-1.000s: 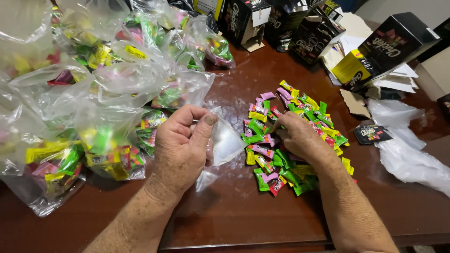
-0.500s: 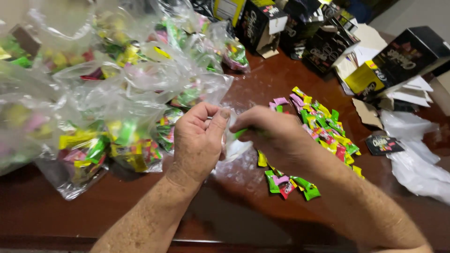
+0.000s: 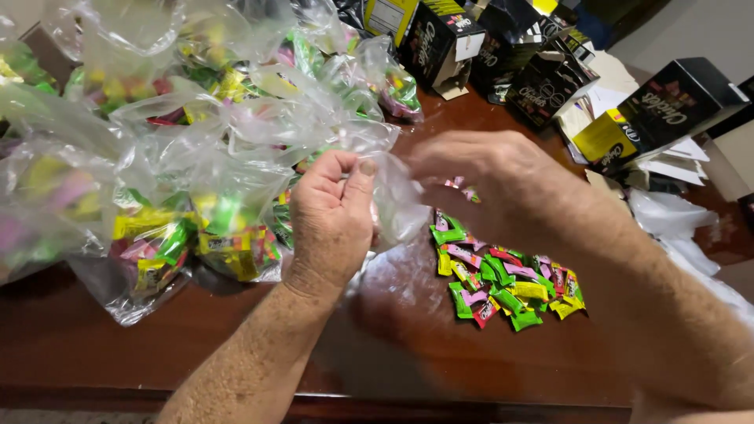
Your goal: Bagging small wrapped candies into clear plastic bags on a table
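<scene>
left hand (image 3: 334,220) has a pinch grip on the mouth of a small clear bag (image 3: 397,200), right hand (image 3: 503,184) curled at its other edge, the loose candy pile (image 3: 503,279) sitting just below-right on the tabletop (image 3: 236,338), nearer the right hand.

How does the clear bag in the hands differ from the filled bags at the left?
The clear bag looks empty, while the filled bags hold many wrapped candies. The left hand pinches the clear bag above the table, with the right hand at it; the filled bags lie piled on the table, untouched. Both are thin, see-through plastic.
</scene>
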